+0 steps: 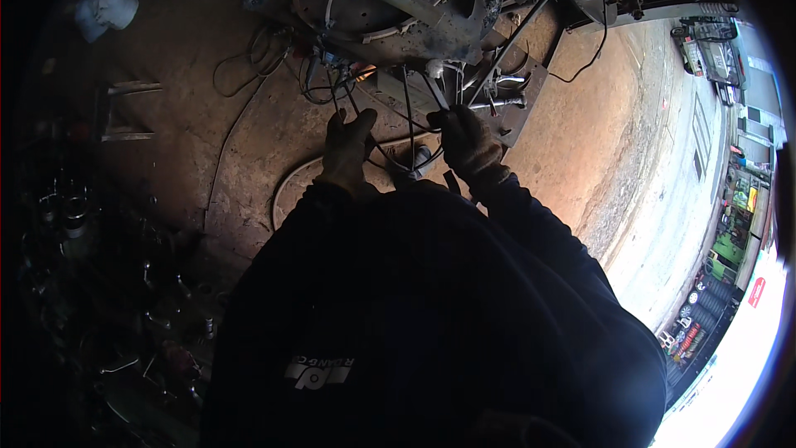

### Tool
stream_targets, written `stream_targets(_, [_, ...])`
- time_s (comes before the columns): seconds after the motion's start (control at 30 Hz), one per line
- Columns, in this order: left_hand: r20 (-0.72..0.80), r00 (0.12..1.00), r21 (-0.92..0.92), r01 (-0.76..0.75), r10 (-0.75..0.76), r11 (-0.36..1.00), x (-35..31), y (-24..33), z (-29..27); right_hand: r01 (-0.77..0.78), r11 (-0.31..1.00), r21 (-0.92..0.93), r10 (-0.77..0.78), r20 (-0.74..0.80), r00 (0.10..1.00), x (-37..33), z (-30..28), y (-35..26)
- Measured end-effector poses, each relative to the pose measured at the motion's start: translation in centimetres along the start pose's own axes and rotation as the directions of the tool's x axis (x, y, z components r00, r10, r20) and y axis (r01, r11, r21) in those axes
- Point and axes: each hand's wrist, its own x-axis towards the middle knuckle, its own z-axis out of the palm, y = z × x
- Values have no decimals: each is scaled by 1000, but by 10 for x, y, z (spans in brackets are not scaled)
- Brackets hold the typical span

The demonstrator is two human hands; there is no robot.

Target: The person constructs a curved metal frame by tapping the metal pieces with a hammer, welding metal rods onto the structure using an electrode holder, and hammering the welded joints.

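My left hand (348, 148), in a worn glove, is closed round a thin dark cable or rod that runs up toward the machine. Across from it, my gloved right hand (469, 143) is closed at the lower end of a grey flat strip (434, 93). A dark loop (412, 169) hangs between both hands; whether it is cable or hose I cannot tell. Just beyond them stands a heavy machine part with a large round metal plate (377, 8). Beside the right hand, a chrome tool (507, 103) lies on a metal plate (524, 120).
Loose cables (224, 158) and a pale hose (278, 191) cross the brown floor. To the left are a metal frame (128, 134) and a whitish bundle (114, 8). Many tools (75, 216) crowd the dark lower left. A vehicle (711, 54) and stacked tyres (713, 299) appear at right.
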Motion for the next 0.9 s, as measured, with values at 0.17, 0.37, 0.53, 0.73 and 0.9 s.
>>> stream_targets(0.17, [9,1000,-10,24,-24,1000,-4,6,1,-399,823,404,362,167,917,6,-3,-7])
stream_targets(0.37, [-7,1000,13,1,-1,1000,-12,14,5,-533,732,425,453,281,846,12,-16,-18])
stream_targets(0.53, [-31,999,38,19,-18,999,-16,12,2,-547,733,404,478,266,837,11,-20,-22])
stream_targets(0.73, [1,1000,-19,-6,6,1000,-13,8,1,-438,825,357,406,163,899,7,-16,-23])
stream_targets(0.9, [-7,977,34,-213,214,976,-11,19,-9,-248,815,524,339,-84,937,-12,-22,-16])
